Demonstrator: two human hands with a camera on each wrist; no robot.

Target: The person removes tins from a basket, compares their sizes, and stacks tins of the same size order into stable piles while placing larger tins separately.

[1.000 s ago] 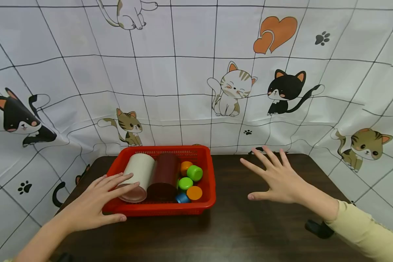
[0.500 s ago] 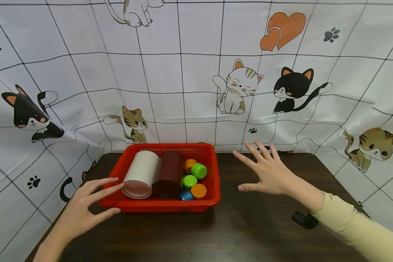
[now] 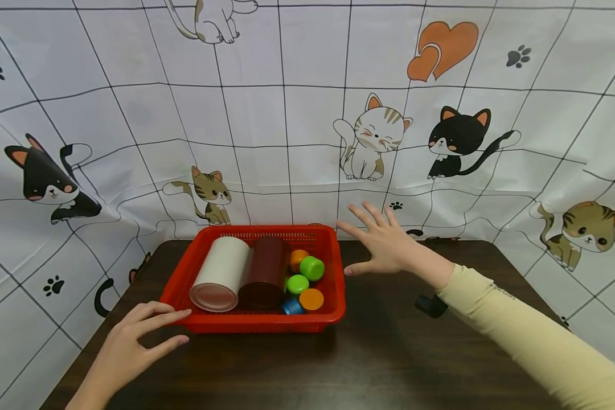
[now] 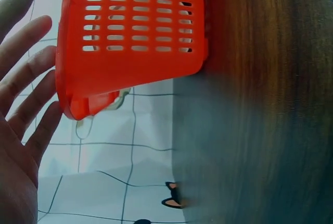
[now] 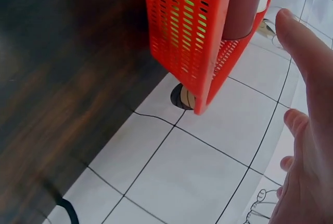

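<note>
Head view: both hands spread beside unlabelled red basket [image 3: 258, 322]

Dark wooden table [image 3: 389, 353]; cat-print cloth backdrop [image 3: 287, 114]; small black object [image 3: 430, 304] on table.

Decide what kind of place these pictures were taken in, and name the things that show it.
Probably a staged tabletop set indoors, not a lived-in room: a cat-print cloth backdrop hangs around a dark wooden table, which bears only a red plastic basket of cylinders and small coloured caps.

No legible text, labels, brands or numbers on anything in view.
</note>
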